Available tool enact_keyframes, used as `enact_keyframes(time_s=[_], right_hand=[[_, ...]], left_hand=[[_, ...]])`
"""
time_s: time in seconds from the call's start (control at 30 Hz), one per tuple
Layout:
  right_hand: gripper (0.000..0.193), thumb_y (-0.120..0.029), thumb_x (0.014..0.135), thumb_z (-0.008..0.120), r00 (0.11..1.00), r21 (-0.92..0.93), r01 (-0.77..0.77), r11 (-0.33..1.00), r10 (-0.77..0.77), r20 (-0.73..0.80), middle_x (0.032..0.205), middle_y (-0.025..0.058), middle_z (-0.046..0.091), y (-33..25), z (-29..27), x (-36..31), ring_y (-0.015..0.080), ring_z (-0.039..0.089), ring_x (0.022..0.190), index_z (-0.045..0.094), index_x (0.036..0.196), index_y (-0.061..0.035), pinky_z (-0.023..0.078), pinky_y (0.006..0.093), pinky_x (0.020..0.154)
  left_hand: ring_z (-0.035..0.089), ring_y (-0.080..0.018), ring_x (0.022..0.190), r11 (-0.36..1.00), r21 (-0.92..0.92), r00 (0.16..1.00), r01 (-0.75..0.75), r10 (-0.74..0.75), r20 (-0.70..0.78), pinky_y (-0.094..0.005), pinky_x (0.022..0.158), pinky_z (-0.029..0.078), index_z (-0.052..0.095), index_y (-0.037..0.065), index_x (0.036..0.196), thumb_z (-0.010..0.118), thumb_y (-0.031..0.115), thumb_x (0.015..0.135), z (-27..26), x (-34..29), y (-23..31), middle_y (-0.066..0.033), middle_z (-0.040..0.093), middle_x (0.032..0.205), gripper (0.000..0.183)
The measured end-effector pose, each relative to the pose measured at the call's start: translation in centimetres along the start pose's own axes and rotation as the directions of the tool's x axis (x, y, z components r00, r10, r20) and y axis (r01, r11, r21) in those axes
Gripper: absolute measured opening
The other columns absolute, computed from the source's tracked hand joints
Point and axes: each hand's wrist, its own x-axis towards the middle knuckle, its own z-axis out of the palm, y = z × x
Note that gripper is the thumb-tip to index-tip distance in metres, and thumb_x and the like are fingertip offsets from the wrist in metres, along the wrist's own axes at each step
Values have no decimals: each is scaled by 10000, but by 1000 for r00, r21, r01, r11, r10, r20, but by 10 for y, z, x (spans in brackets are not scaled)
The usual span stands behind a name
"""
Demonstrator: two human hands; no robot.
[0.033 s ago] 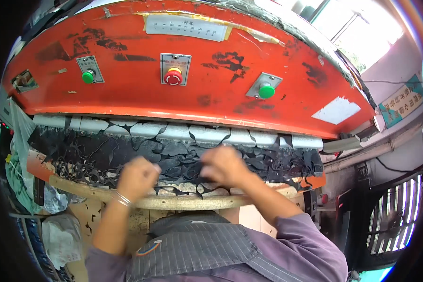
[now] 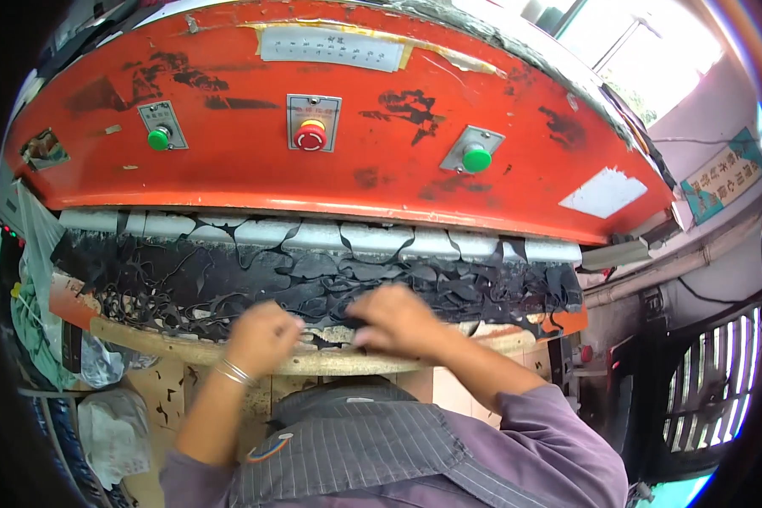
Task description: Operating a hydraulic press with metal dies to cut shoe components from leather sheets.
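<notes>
My left hand (image 2: 264, 336), with a bracelet at its wrist, is closed in a fist-like pinch over the front edge of the press bed. My right hand (image 2: 391, 320) is curled closed a little to the right, slightly blurred, its knuckles toward the machine. What either hand grips, if anything, is hidden. Between and behind them a tangle of thin black cut-out scrap (image 2: 313, 284) lies over a dark sheet on the bed. The curved wooden front rail (image 2: 313, 364) runs just below both hands.
The red machine front (image 2: 381, 178) rises behind the bed, bearing a red stop button (image 2: 310, 135) and green buttons (image 2: 476, 158). A white strip (image 2: 381, 240) crossed by black scrap lies beneath it. Plastic bags (image 2: 114, 436) hang at left; a black fan-like grille (image 2: 711, 389) stands at right.
Both hands have come nearer to me, toward the wooden rail. The left has also shifted right and the right slightly left, so they are closer together.
</notes>
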Motion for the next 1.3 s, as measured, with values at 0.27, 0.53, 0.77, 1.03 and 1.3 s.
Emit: enact_keyframes(time_s=[0.27,0.53,0.77,1.03,1.3], right_hand=[[440,-243,605,794,979,-136,-203,970,197,-53,901,96,583,-56,76,-21,278,569,911,600,950,-50,495,372,757],[210,-280,737,677,943,-94,0,996,31,330,813,123,654,-5,31,17,352,637,772,652,810,-84,514,440,675],[210,-167,832,525,808,-555,586,590,-376,454,1301,67,547,161,-38,142,231,461,1278,700,942,-128,416,415,1016],[107,-192,741,597,719,-468,688,555,-610,333,908,44,622,191,-92,155,268,589,966,632,801,-110,499,401,814],[188,-203,861,561,900,-168,-407,898,363,-239,922,190,639,256,-95,1,383,599,923,610,917,-30,479,487,789]], left_hand=[[586,-310,824,980,196,989,-37,63,-132,-416,720,494,669,62,880,629,205,791,57,-42,17,-111,606,835,172],[578,-301,780,974,199,961,-104,150,-233,-401,692,479,662,72,777,641,185,721,81,-41,-11,-94,594,786,128],[564,-280,724,973,219,978,-75,115,-176,-386,656,463,647,86,746,669,197,696,88,-35,-14,-77,579,732,124],[580,-301,796,999,-27,904,-20,6,-427,-372,728,457,641,31,835,662,67,774,77,56,16,-111,636,833,74],[567,-301,1112,996,-44,974,-78,67,-218,-396,975,408,435,37,1369,694,156,787,150,201,29,-126,629,1207,648]])
